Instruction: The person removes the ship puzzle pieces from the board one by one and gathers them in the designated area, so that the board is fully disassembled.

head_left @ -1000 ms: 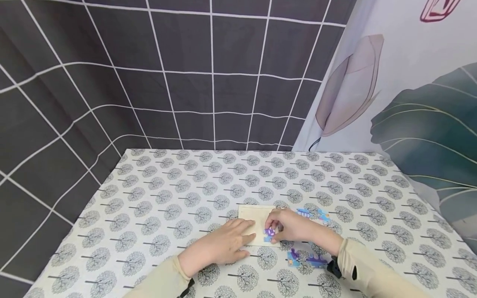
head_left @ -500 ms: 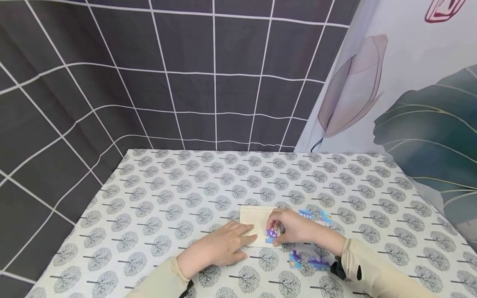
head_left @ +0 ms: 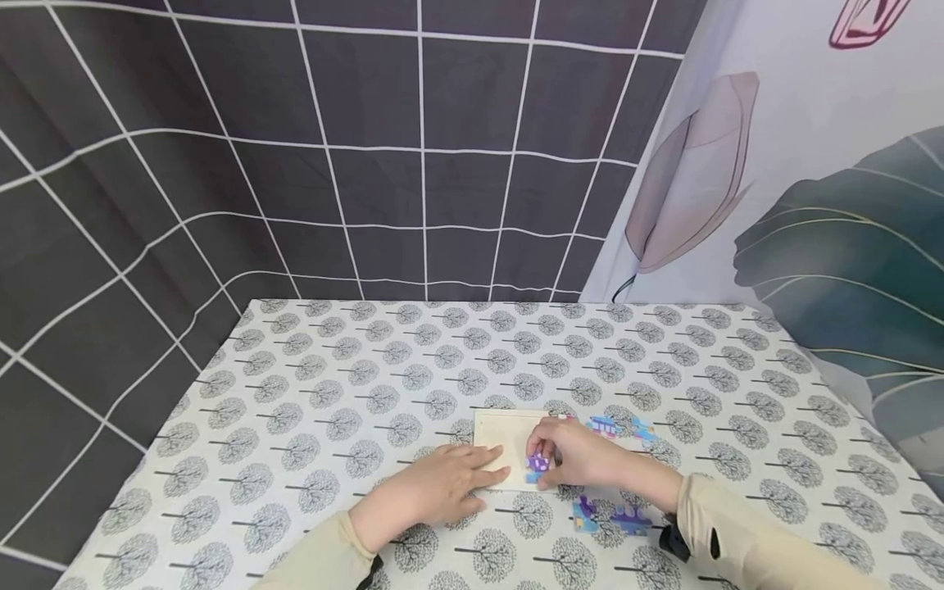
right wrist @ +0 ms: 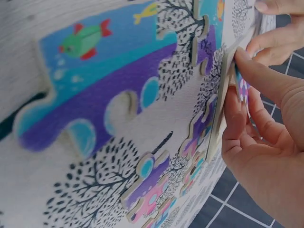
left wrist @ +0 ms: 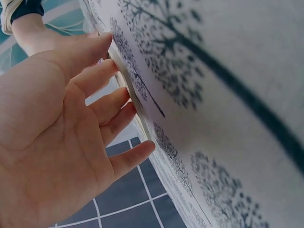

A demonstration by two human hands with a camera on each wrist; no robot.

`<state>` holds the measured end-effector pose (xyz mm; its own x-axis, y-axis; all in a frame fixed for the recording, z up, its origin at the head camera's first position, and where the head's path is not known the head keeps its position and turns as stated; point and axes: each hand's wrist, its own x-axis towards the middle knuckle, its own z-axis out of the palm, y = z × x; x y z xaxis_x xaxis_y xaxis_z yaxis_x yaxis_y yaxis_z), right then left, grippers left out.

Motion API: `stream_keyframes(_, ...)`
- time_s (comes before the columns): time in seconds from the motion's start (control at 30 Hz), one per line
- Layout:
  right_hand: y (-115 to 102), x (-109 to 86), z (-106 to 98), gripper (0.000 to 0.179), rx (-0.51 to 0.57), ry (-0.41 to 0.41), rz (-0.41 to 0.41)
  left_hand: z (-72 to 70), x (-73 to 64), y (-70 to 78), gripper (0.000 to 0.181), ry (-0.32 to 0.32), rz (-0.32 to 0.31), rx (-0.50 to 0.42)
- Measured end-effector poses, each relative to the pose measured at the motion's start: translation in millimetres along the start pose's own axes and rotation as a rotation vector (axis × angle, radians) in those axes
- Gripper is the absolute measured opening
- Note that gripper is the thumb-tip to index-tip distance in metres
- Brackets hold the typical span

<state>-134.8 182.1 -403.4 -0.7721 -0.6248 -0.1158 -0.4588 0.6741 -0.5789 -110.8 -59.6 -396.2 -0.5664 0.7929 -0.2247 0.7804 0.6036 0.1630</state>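
Note:
A pale wooden puzzle board (head_left: 509, 423) lies flat on the table. My left hand (head_left: 435, 485) touches its left side with spread fingers; in the left wrist view those fingers (left wrist: 111, 107) are nearly straight and hold nothing. Over the board's right front corner, my right hand (head_left: 586, 456) pinches a purple-and-blue jigsaw piece (head_left: 538, 464) between thumb and fingers. Only part of that piece (right wrist: 243, 88) shows in the right wrist view, the rest being covered by the fingers. Whether it sits fully flat in the frame cannot be made out.
Several loose jigsaw pieces lie right of the board: a blue one (head_left: 605, 426), a light-blue one (head_left: 643, 429), an orange-and-blue one (head_left: 585, 516) and a purple one (head_left: 630, 520). A green-fish piece (right wrist: 95, 71) is close to the right wrist camera. A dark gridded curtain (head_left: 369, 188) hangs behind.
Both hands stay in nearly the same places; the right fingers still pinch the jigsaw piece at the board's corner. The head view shifts slightly.

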Motion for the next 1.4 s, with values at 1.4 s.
stream_keyframes(1.4,8,-56.5,-9,0.036,-0.113,0.237,-0.208,-2.5,3.5,-7.7,0.047,-0.032,-0.011,-0.13)
